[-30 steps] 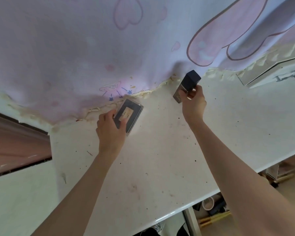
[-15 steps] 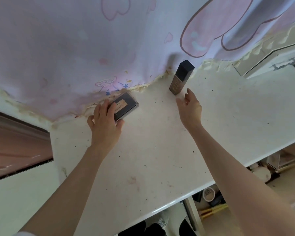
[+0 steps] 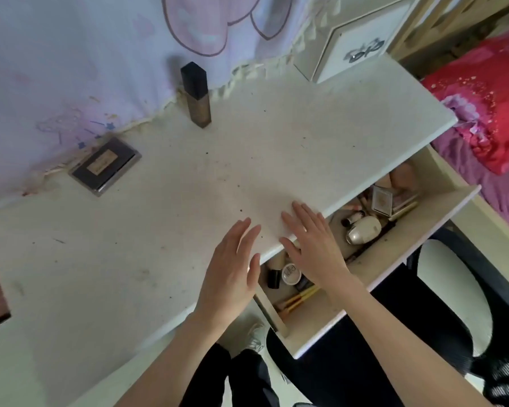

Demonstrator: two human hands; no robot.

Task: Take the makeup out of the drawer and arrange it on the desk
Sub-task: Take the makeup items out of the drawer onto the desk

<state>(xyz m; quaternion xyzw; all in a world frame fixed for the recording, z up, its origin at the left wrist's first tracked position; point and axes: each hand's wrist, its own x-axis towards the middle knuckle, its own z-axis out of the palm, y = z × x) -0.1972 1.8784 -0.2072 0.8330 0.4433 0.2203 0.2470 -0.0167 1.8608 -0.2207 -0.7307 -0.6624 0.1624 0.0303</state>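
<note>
A home bedroom, probably: a white dressing desk (image 3: 321, 136) with a makeup-filled drawer (image 3: 435, 183) stands beside red bedding (image 3: 488, 95) and a cartoon-print curtain (image 3: 71, 54).

The desk (image 3: 188, 201) hides the back of the drawer (image 3: 365, 277); the palette (image 3: 105, 165) label is unreadable.

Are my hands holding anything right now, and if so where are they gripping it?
Nothing is held. Left hand and right hand are both open and empty above the desk edge.

Left hand (image 3: 232, 271) and right hand (image 3: 312, 239) empty, fingers straight, above counter (image 3: 188, 230) edge. Foundation bottle (image 3: 197, 95) upright, palette (image 3: 105, 165) flat. Drawer (image 3: 394, 259) open, holding makeup.
</note>
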